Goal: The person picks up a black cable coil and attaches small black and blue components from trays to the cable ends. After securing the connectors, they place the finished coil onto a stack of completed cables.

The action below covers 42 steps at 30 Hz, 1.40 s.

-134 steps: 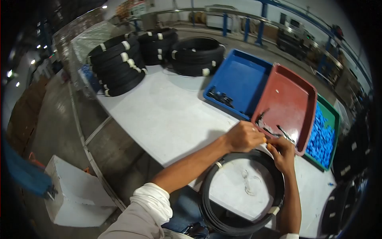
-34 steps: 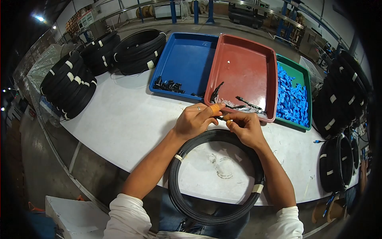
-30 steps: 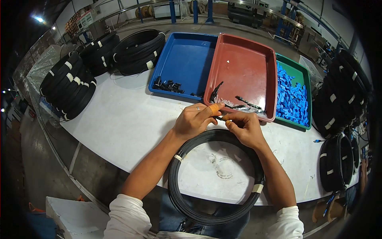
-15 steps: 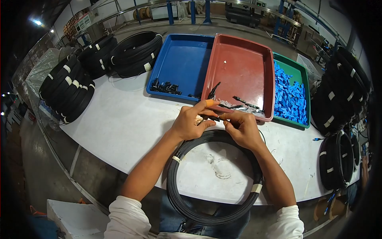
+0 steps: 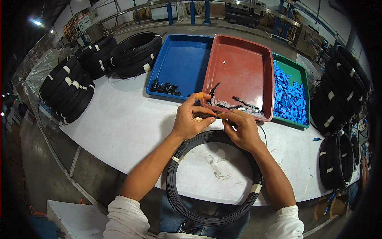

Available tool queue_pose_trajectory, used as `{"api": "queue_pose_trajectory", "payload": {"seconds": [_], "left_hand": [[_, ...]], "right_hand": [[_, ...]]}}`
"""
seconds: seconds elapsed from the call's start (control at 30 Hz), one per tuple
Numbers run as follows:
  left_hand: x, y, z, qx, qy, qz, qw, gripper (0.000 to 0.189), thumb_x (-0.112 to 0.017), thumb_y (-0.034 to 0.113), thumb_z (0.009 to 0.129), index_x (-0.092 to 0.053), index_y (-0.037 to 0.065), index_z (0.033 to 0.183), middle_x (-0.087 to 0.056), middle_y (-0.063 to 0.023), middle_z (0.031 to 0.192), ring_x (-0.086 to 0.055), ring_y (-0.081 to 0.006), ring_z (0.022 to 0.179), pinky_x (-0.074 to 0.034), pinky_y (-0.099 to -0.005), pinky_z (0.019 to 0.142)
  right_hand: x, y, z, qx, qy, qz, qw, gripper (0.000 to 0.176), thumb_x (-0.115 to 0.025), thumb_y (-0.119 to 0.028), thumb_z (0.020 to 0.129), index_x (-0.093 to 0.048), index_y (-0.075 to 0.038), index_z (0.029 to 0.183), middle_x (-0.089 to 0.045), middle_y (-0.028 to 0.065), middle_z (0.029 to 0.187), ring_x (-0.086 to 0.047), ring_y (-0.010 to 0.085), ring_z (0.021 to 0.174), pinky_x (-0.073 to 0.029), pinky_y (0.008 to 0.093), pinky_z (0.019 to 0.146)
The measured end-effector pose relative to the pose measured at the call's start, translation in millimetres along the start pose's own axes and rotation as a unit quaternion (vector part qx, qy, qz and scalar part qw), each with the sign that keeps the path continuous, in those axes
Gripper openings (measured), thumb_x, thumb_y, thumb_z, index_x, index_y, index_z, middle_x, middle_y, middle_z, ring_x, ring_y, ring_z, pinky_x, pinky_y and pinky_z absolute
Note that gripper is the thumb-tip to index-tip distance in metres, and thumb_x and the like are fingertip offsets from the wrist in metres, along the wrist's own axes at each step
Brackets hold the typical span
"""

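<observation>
In front of the red tray's near edge, my left hand [image 5: 188, 120] pinches a small slim black part [image 5: 206, 115] between thumb and fingers. Its index finger is raised and has an orange wrap on the tip. My right hand [image 5: 242, 130] is closed, its fingertips meeting the right end of that part, where a thin black cable seems to enter the grip. Fingers hide the exact join. Below both hands lies a coil of black cable [image 5: 172, 187], bound with white tape and overhanging the table's front edge. A loose strand loops out beside my right wrist.
A blue tray [image 5: 181, 59] with black pieces, a red tray [image 5: 242, 63] with dark connectors and clear bits, and a green tray [image 5: 292, 71] of blue parts stand behind. Cable coils [image 5: 67, 89] sit left; more coils [image 5: 336, 159] flank the white table [image 5: 119, 131] at right.
My left index finger has lifted away from the black part, and more of the part now shows. The right hand has shifted only slightly; the coil stays in place.
</observation>
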<state>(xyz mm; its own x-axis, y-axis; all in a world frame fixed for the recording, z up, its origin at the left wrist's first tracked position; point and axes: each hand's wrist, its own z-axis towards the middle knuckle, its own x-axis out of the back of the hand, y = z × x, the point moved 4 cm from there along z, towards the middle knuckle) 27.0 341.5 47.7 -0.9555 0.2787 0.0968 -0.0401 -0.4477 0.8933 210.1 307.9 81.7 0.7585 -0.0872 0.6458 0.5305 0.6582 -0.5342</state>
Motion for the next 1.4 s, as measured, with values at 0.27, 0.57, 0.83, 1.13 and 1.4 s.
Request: {"api": "queue_pose_trajectory", "payload": {"seconds": [0.27,0.57,0.83,1.13,1.4], "left_hand": [[10.0,0.0,0.8,0.034,0.054,-0.053,0.997,0.057,-0.077,-0.006,0.079,-0.041,0.006,0.121,-0.073,-0.0182,0.096,-0.071,-0.0167,0.086,-0.057,-0.0265,0.079],[0.0,5.2,-2.9,0.036,0.065,-0.123,0.99,0.053,-0.079,-0.002,0.081,-0.043,0.007,0.118,-0.073,-0.0185,0.096,-0.073,-0.0192,0.087,-0.058,-0.0289,0.081],[-12.6,27.6,-8.7,0.048,0.031,-0.158,0.986,0.04,-0.079,0.0,0.082,-0.054,0.003,0.113,-0.073,-0.0148,0.099,-0.072,-0.0151,0.09,-0.058,-0.0264,0.081],[-11.2,8.3,-9.0,0.05,0.004,-0.108,0.993,0.019,-0.083,0.004,0.08,-0.075,-0.002,0.096,-0.076,-0.0115,0.092,-0.071,-0.0133,0.085,-0.059,-0.0252,0.076],[-11.8,58.7,-11.3,-0.282,0.066,0.247,0.925,0.026,-0.086,0.002,0.07,-0.076,0.0,0.094,-0.076,-0.0128,0.091,-0.075,-0.0203,0.078,-0.06,-0.0289,0.072]], "right_hand": [[5.0,8.5,4.2,0.011,-0.005,0.106,0.994,0.043,-0.067,0.015,0.079,-0.064,-0.003,0.117,-0.066,0.0125,0.094,-0.068,0.0246,0.08,-0.053,0.0365,0.071],[10.5,5.7,0.1,0.087,0.095,0.0,0.992,0.02,-0.07,0.01,0.076,-0.065,-0.003,0.091,-0.069,0.0108,0.083,-0.068,0.0292,0.077,-0.053,0.0385,0.069],[10.8,-24.2,-3.0,0.299,0.18,-0.109,0.931,0.022,-0.068,0.009,0.062,-0.067,-0.002,0.08,-0.071,0.0114,0.084,-0.065,0.0236,0.067,-0.05,0.0361,0.063],[9.7,-10.2,-0.4,0.113,0.086,-0.033,0.989,0.018,-0.07,0.013,0.068,-0.067,0.001,0.081,-0.073,0.0133,0.082,-0.069,0.0235,0.073,-0.052,0.0338,0.065],[-1.0,15.5,0.6,-0.107,0.024,0.198,0.974,0.011,-0.077,-0.001,0.083,-0.071,0.004,0.091,-0.072,0.0078,0.082,-0.061,0.0108,0.07,-0.051,0.0273,0.066]]}}
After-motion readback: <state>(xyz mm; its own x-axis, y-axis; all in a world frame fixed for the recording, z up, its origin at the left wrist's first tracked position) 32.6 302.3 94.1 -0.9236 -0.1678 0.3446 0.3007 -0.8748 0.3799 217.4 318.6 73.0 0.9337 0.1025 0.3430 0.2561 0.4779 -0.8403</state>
